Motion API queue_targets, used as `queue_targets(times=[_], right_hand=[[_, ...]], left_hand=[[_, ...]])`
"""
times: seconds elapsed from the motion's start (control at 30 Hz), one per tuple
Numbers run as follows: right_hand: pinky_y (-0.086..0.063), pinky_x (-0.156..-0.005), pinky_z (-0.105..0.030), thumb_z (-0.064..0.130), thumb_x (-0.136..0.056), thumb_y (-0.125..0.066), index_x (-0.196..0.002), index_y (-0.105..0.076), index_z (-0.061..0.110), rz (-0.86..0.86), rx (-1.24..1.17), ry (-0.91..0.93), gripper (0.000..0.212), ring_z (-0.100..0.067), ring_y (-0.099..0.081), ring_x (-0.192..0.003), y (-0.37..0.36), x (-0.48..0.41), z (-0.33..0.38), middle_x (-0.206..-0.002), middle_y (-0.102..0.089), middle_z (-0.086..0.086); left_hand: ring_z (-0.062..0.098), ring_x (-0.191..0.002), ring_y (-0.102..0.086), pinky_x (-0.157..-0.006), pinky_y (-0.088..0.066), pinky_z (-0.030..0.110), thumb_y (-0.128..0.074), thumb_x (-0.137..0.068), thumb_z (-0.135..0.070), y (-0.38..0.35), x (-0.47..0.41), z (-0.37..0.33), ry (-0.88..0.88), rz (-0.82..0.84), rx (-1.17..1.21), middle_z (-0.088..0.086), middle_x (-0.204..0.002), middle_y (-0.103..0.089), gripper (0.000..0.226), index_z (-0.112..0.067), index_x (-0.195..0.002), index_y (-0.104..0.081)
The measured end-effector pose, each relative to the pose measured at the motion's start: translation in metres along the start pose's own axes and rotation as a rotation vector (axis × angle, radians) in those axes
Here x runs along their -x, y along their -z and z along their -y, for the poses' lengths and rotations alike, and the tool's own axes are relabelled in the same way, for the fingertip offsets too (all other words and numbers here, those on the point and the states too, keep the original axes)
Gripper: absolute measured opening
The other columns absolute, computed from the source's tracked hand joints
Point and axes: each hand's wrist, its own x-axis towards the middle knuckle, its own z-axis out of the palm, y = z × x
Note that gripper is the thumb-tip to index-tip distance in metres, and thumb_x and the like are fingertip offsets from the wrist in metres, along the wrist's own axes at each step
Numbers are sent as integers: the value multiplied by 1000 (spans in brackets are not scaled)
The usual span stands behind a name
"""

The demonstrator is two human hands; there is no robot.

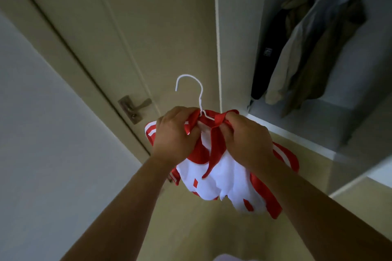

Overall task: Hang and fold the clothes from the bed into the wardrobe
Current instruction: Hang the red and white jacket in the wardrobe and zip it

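Note:
A red and white shirt (220,176) hangs on a white wire hanger (192,82), whose hook sticks up above my hands. My left hand (174,133) grips the red collar on the left side. At the right side of the collar my right hand (246,140) pinches the red fabric. The shirt's body droops below my hands, with red sleeves out to both sides. The open wardrobe (237,48) stands to the right; its rail runs along the top, blurred.
Three garments hang inside the wardrobe: a black one (269,55), a pale one (294,48) and an olive one (331,55). A beige door (148,27) with a metal handle (135,108) is straight ahead. A white wall lies to the left.

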Motion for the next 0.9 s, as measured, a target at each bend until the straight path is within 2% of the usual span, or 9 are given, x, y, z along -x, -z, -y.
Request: queue_targets(times=[0.17,0.27,0.37,0.43,0.5,0.6,0.77,0.83,0.9], right_hand=[[-43,-70,-24,31,-99,-57,-97,-66,13,-94,96,-205,20,-14,-59,-65,7,-19,-25,-78,-69,0],[-46,-75,-27,40,-103,-45,-101,-57,23,-70,168,-362,20,-16,-60,-73,14,-30,-36,-83,-62,5],[-51,-79,-31,46,-103,-36,-102,-53,28,-121,184,-485,25,-12,-56,-74,24,-41,-44,-85,-56,12],[-49,-75,-29,46,-103,-34,-108,-57,24,-200,252,-534,32,-11,-54,-71,29,-45,-53,-84,-54,12],[-43,-70,-26,45,-103,-36,-109,-59,23,-283,321,-597,32,-9,-50,-66,37,-46,-65,-81,-53,13],[-41,-70,-25,44,-103,-39,-109,-60,23,-370,349,-702,30,-8,-49,-66,47,-47,-88,-82,-52,13],[-35,-58,-20,44,-102,-38,-107,-61,26,-483,427,-853,29,-2,-48,-59,63,-50,-145,-79,-53,16],[-31,-55,-16,42,-102,-41,-106,-62,25,-523,437,-902,27,5,-37,-53,73,-55,-174,-78,-54,16],[-34,-58,-20,40,-103,-41,-107,-61,25,-518,428,-964,25,3,-38,-54,84,-65,-204,-79,-57,14]], left_hand=[[26,-91,-54,-81,-39,26,-63,-68,-8,-44,-60,-11,-224,-7,10,8,-96,-61,39,-12,-104,-76],[22,-85,-61,-78,-34,2,-62,-78,0,-60,-95,-21,-267,148,158,4,-98,-57,39,-13,-113,-74],[10,-85,-58,-79,-28,-8,-62,-86,-3,-80,-126,-31,-335,259,287,-3,-103,-57,39,-17,-121,-70],[0,-85,-53,-80,-28,-8,-63,-90,-7,-97,-142,-41,-353,303,389,-10,-101,-61,32,-18,-120,-68],[-4,-78,-60,-75,-38,-3,-64,-94,-14,-116,-154,-54,-315,381,530,-18,-89,-64,23,-22,-116,-64],[-8,-75,-63,-66,-45,4,-69,-93,-19,-151,-169,-75,-280,474,679,-15,-77,-66,20,-26,-106,-57],[-7,-82,-64,-70,-51,10,-71,-92,-26,-223,-204,-124,-341,642,722,-17,-85,-68,18,-37,-94,-56],[-8,-83,-64,-70,-50,10,-69,-93,-26,-253,-220,-146,-383,690,707,-18,-86,-68,14,-35,-94,-58],[-6,-83,-65,-69,-49,9,-67,-95,-22,-284,-239,-170,-418,734,702,-16,-87,-69,10,-30,-96,-61]])
